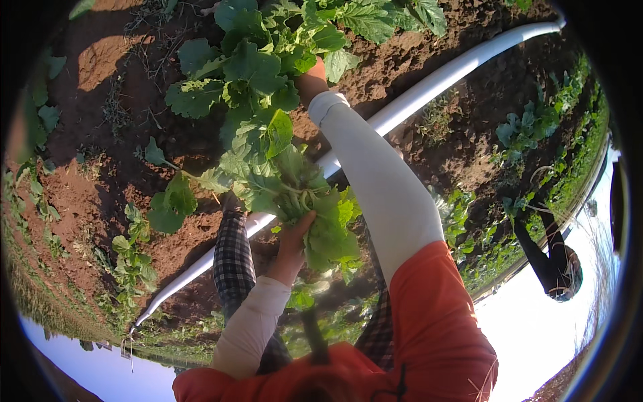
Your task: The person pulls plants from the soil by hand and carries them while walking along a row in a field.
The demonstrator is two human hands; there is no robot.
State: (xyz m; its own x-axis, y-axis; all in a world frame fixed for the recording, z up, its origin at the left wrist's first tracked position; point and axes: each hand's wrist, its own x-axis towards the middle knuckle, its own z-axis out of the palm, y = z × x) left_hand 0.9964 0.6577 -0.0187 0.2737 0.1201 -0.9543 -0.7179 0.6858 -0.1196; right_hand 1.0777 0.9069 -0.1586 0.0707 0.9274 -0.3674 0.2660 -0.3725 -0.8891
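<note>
My left hand (294, 246) is closed round a bunch of leafy greens (331, 236), its thumb across the stems and the leaves spreading to both sides. Farther up, my right hand (313, 80) reaches into a leafy green plant (256, 65) growing from the reddish soil. Leaves cover its fingers, so whether they grip anything is hidden. The held bunch lies just below this plant, and their leaves overlap in the view.
A long white pipe or hose (412, 100) runs diagonally across the soil beneath my arms. Smaller leafy plants (133, 251) grow at the left. Another person (557, 256) bends over the crop rows at the far right.
</note>
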